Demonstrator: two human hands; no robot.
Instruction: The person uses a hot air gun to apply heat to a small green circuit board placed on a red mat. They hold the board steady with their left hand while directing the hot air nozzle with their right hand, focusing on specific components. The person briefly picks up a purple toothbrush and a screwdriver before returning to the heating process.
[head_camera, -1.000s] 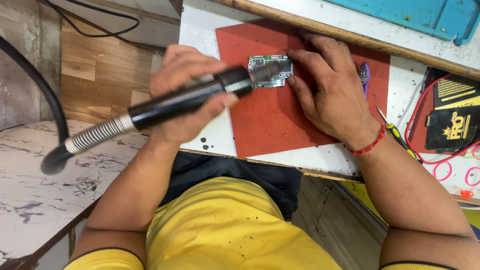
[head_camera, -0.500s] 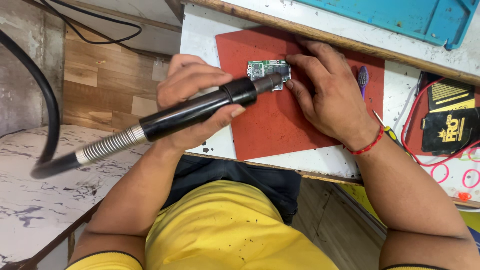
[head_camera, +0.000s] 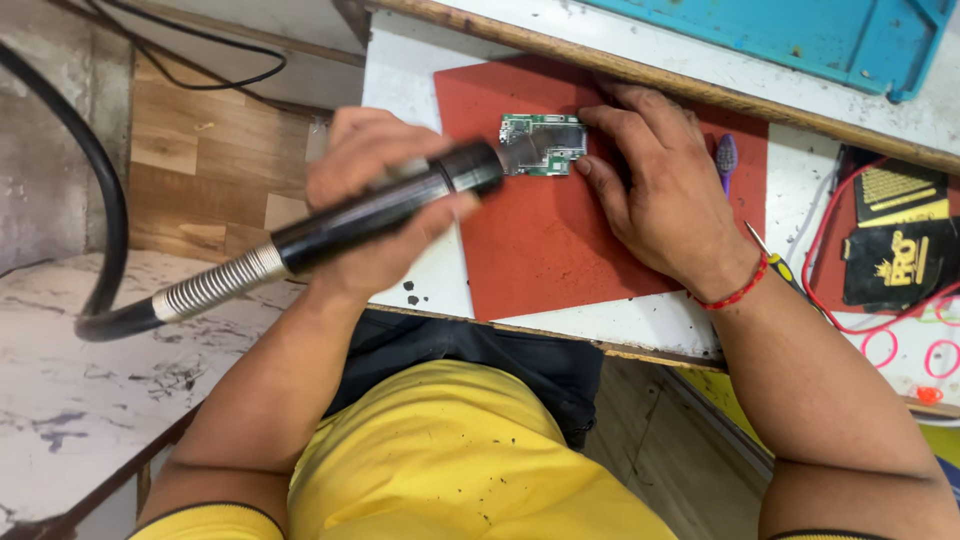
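A small green circuit board (head_camera: 545, 143) lies on a red mat (head_camera: 560, 240) on the white bench. My left hand (head_camera: 375, 200) is wrapped around a black hot-air wand (head_camera: 385, 210) whose metal nozzle reaches over the board's left edge. A ribbed silver collar and a thick black hose (head_camera: 95, 200) trail off to the left. My right hand (head_camera: 660, 190) lies flat on the mat, its fingertips pressing the board's right side. A red thread band circles that wrist.
A purple-headed brush (head_camera: 726, 155) and a yellow-handled screwdriver (head_camera: 775, 265) lie right of my hand. Black packets (head_camera: 895, 250) and red wires (head_camera: 935, 340) sit at the far right. A blue mat (head_camera: 800, 35) lies beyond a wooden strip. A marble surface (head_camera: 70, 400) is at lower left.
The wand's nozzle has stayed over the board's left side while its rear end and hose swung slightly lower. My right hand still pins the board.
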